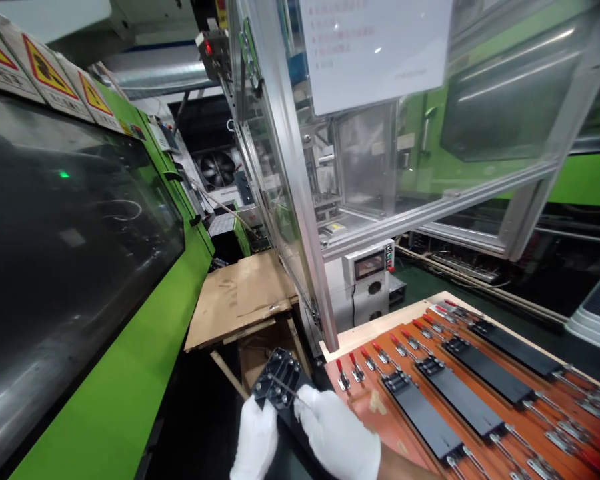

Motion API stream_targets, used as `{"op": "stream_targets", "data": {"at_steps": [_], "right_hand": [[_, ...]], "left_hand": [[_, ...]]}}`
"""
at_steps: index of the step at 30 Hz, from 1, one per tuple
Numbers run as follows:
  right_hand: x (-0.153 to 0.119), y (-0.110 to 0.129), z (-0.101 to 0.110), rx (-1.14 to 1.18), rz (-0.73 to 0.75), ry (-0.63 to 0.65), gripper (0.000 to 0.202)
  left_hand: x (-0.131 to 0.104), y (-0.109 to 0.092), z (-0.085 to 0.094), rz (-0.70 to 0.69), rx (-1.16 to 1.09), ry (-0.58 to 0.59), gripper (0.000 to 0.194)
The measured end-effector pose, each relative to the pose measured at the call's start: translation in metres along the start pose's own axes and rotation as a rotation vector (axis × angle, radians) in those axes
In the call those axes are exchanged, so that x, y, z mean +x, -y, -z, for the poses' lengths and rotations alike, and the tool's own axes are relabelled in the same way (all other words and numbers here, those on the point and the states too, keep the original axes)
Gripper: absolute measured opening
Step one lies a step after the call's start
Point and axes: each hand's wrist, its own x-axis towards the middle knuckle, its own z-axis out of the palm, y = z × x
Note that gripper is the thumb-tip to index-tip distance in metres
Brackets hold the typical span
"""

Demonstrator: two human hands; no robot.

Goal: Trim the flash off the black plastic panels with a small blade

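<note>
"White-gloved right hand (337, 433) is closest to us. What are its fingers doing?"

"Curled nearly closed, apparently pinching a thin grey metal rod (296, 396) that crosses the ribbed end of a long, flat black panel (270, 390). Whether they also press on the panel, I can't tell."

"And the white-gloved left hand (254, 433)?"

"Bent round the panel's left edge, just below the ribs, seemingly gripping it; some fingers are hidden."

"So where exactly is the panel?"

"Low in view, between both hands, left of an orange-red flat board (393, 420) carrying similar slim dark panels (460, 400) and red-handled metal toggle clamps (342, 377)."

"How would it handle?"

"Stiff, I'd judge, like moulded plastic, and fairly light for its length. Its smooth face could slip under cloth gloves."

"Best hold?"

"Both long edges, close behind the ribbed end, with the plain length supported. I'd keep pressure off those thin ribs and shiny round fittings; they look the likeliest to suffer."
</note>
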Motion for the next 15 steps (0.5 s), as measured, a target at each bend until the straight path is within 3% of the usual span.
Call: {"op": "stream_targets", "data": {"at_steps": [4,8,15], "right_hand": [[0.010,-0.013,-0.005,-0.006,-0.030,-0.031,0.031],[0.019,-0.028,-0.013,-0.152,-0.041,-0.039,0.030],[0.020,-0.029,-0.013,-0.139,0.005,-0.023,0.031]], "left_hand": [[0.003,0.002,0.000,-0.021,0.000,0.034,0.030],[0.004,0.003,0.001,-0.051,-0.007,0.083,0.034],[0.008,0.021,0.007,-0.080,0.004,0.078,0.034]]}}
